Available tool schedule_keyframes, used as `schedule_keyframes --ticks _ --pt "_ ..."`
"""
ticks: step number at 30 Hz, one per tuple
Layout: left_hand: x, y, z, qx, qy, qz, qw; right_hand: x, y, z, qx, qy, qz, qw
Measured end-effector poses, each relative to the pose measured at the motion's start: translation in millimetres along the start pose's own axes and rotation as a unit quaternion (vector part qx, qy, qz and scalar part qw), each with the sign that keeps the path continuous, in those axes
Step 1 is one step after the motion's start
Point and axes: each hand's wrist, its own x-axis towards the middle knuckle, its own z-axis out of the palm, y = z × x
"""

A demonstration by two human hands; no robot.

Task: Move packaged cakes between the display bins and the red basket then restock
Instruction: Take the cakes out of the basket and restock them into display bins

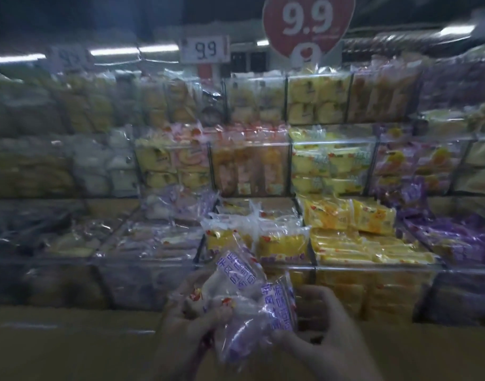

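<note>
Beyond both hands rise tiers of clear display bins (373, 270), crammed with wrapped cakes. A round red price sign (307, 23) hangs high above them, and a white price card (205, 49) sits up and left of it. Just past the right hand (324, 325) lie stacked yellow packs (368, 243), with purple packs (461, 237) farther to its right. Between the hands, in front of the lowest bins, is a bunch of packaged cakes (244, 292) in clear wrap with purple print. The left hand (186, 320) curls round its left side, thumb on the front. The right hand grips its lower right edge.
</note>
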Motion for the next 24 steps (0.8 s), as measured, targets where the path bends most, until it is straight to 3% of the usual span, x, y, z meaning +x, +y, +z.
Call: schedule_keyframes --ticks 3,6,14,17,20,24 --pt "25 38 -14 0.060 -0.065 -0.007 0.996 31 -42 17 -0.009 -0.108 -0.041 0.993" --pt "60 72 -34 0.108 -0.039 -0.004 0.993 68 -73 38 -0.051 -0.126 -0.052 0.989" --pt "141 142 -91 0.085 0.042 -0.042 0.995 151 -142 89 -0.076 -0.091 -0.078 0.990" --pt "189 153 -136 0.168 0.098 -0.010 0.981 182 -151 111 -0.079 -0.078 -0.065 0.992" --pt "228 146 -171 0.307 0.138 0.043 0.941 211 -149 137 -0.070 -0.052 -0.062 0.994" --pt "262 118 -187 0.319 0.113 0.074 0.938 243 -138 162 -0.045 -0.042 -0.050 0.997"
